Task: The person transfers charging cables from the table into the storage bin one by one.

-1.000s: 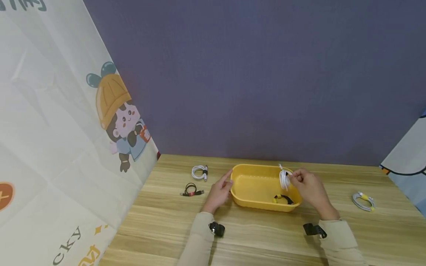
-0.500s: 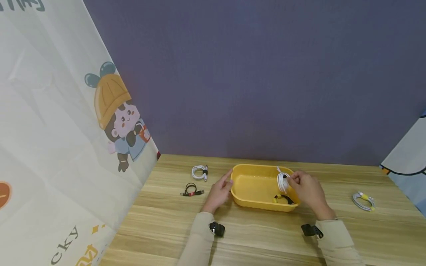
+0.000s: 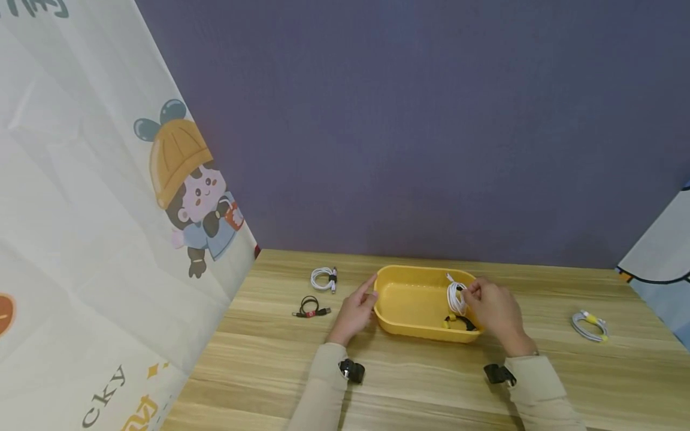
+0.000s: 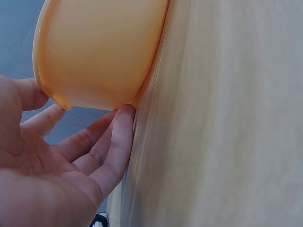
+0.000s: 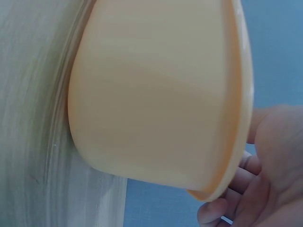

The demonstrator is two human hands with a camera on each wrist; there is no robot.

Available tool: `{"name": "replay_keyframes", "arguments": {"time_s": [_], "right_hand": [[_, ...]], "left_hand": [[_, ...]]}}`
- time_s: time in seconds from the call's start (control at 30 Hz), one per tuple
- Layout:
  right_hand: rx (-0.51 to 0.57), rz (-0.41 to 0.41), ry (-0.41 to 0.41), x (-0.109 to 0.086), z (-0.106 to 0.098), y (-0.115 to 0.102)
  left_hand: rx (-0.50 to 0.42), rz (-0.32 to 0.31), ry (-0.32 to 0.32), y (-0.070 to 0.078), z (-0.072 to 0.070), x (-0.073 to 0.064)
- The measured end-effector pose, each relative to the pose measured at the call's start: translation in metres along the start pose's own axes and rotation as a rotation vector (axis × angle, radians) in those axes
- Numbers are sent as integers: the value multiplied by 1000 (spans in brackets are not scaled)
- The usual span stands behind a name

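A yellow plastic bin (image 3: 415, 330) stands on the wooden table. My left hand (image 3: 353, 313) touches its left end; in the left wrist view, fingertips of the left hand (image 4: 71, 156) rest against the rim and the outer wall. Over the bin's right end, my right hand (image 3: 496, 308) pinches a coiled white cable (image 3: 456, 299) inside the bin. A black cable with yellow parts (image 3: 462, 324) lies on the bin floor just below it. From the right wrist view, the bin wall (image 5: 156, 94) hides the cable and some fingertips of the right hand (image 5: 265, 175).
Left of the bin lie a white cable coil (image 3: 322, 279) with a black tie and a small black cable (image 3: 310, 308) with a red tag. A grey cable coil (image 3: 589, 327) with yellow bands lies at the right. A dark panel (image 3: 409, 137) rises behind the table.
My right hand has moved slightly left and lowered the white cable deeper into the bin, closer to the black cable. My left hand has stayed at the bin's left end.
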State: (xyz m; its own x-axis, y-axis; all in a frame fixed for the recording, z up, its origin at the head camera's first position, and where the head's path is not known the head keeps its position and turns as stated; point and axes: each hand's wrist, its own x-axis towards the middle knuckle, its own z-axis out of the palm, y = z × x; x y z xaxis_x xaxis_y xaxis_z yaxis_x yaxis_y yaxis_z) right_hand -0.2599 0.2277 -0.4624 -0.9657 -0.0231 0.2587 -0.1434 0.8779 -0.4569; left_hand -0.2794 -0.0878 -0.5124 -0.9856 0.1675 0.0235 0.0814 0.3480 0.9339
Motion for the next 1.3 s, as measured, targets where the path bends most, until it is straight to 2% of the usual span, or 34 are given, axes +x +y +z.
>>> {"name": "replay_keyframes", "arguments": {"time_s": [0.37, 0.7, 0.97, 1.3], "right_hand": [[-41, 31, -24, -1, 3, -6], [-76, 19, -40, 5, 7, -13], [-124, 18, -72, 8, 9, -23], [-135, 27, -132, 15, 19, -30]], "left_hand": [[7, -4, -3, 1, 0, -1], [17, 8, 9, 0, 1, -2], [22, 21, 8, 0, 0, -3], [18, 20, 2, 2, -2, -5]]}}
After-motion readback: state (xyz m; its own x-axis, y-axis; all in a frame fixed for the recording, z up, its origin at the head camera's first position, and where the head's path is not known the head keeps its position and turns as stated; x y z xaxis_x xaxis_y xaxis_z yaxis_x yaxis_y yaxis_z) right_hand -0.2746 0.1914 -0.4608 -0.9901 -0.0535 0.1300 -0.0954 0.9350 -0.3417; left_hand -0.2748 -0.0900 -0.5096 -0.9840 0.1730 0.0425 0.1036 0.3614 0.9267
